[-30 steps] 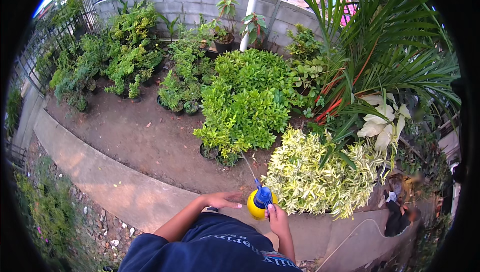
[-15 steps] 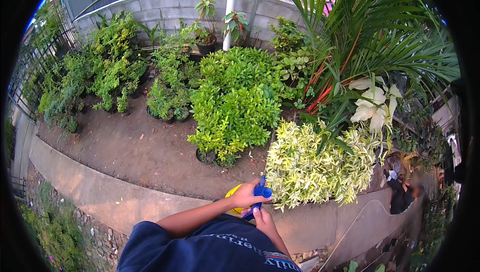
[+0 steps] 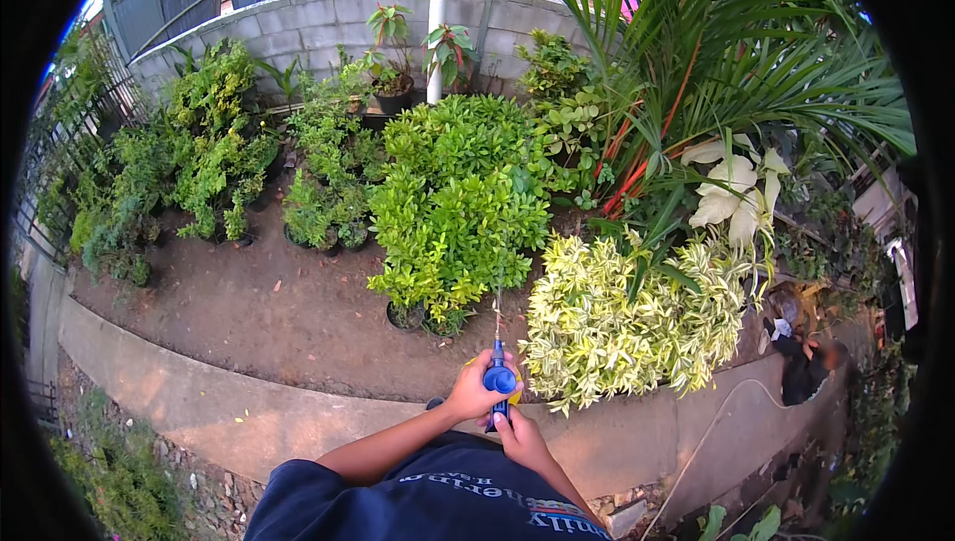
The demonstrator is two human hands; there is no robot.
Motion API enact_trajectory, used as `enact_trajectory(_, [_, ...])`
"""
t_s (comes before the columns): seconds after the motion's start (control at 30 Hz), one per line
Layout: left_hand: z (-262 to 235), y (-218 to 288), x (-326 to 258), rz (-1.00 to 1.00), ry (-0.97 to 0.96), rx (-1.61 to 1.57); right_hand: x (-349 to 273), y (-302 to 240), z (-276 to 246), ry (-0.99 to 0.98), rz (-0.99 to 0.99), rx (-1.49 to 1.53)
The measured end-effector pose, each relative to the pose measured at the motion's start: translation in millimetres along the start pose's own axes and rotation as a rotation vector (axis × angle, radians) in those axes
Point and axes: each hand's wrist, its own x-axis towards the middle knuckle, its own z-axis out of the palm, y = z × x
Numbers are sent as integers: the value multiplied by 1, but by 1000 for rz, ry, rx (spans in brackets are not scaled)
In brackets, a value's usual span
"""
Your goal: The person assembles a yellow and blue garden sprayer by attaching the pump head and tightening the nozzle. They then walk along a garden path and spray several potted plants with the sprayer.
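Note:
A blue hand sprayer [image 3: 499, 380] with a yellow body, mostly hidden, is held in front of my waist. My left hand [image 3: 472, 390] is closed round its left side near the blue top. Lower down, my right hand [image 3: 518, 433] grips the blue handle part. The nozzle points away from me, and a thin stream of water seems to leave it toward the bright green potted shrubs [image 3: 460, 203]. Right of the sprayer grow yellow-and-white variegated plants [image 3: 632, 327], close to my hands but apart from them.
A curved concrete kerb [image 3: 239, 417] runs before me, with brown soil [image 3: 264, 297] beyond. Potted bushes [image 3: 214, 148] stand left, a palm [image 3: 686, 74] at right. A block wall [image 3: 298, 34] closes the back. A thin hose [image 3: 711, 432] and a person in dark clothes [image 3: 801, 372] are at right.
My hands have swung the sprayer slightly left, and its nozzle now points straight ahead rather than toward the variegated plants. The view has shifted a little.

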Motion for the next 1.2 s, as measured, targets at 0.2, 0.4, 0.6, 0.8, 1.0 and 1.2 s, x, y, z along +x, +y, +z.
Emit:
enact_trajectory(0.2, [3, -8, -12, 36, 242, 12, 4, 4, 0, -17, 12, -87])
enact_trajectory(0.4, [-12, 0, -3, -22, 59, 130, 2, -37, -14, 40, -11, -307])
enact_trajectory(0.6, [-2, -16, -12, -7, -182, 213, 31, -88, -38, 312, -196, -397])
enact_trajectory(0.8, [-50, -29, -15, -346, -557, -401, 46, -100, -20, 208, -315, -453])
enact_trajectory(1.0, [-41, -24, -28, 206, -502, 214, 44, -141, -13, 158, -193, -229])
enact_trajectory(1.2, [-10, 16, -26, 290, -265, 206, 43, -217, -42, 106, -322, -317])
